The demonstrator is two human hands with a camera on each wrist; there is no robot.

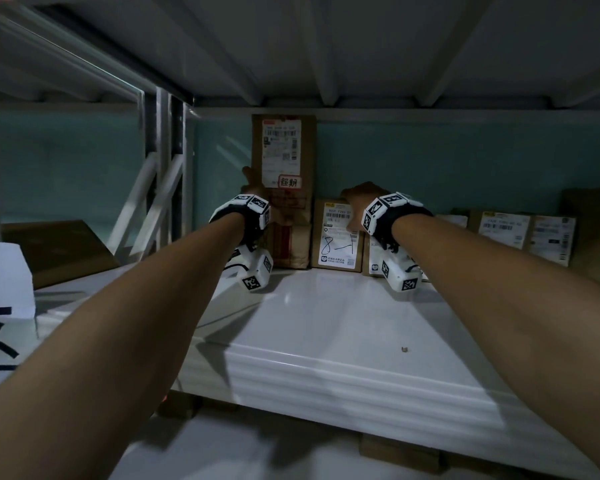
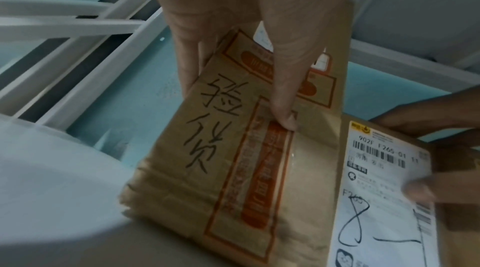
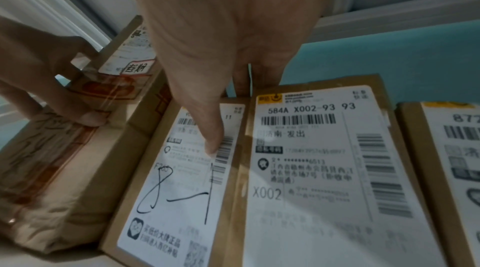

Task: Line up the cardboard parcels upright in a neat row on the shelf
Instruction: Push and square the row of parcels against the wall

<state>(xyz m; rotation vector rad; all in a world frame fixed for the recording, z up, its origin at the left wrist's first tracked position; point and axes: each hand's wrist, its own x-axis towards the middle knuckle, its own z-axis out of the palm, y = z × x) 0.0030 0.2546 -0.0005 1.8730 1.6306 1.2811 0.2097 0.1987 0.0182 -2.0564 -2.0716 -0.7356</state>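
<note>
Currently, left hand [image 1: 253, 188]: tall brown cardboard parcel [image 1: 284, 188] pinched; toppling is risked if released
Right hand [image 1: 357, 199]: small white-labelled cardboard parcel [image 1: 336, 233] clasped; neighbours could be knocked

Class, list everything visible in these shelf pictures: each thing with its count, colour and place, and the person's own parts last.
Tall brown cardboard parcel: one, upright, left end of the row.
Small brown cardboard parcel marked 8-1: one, white label, directly right of the tall one.
Other brown labelled cardboard parcels: several, further right along the back.
White shelf board: one, under the parcels.
Teal back wall: behind the row.
White paper sign: one, far left.
Left hand: grips the tall parcel.
Right hand: grips the 8-1 parcel's top.
</note>
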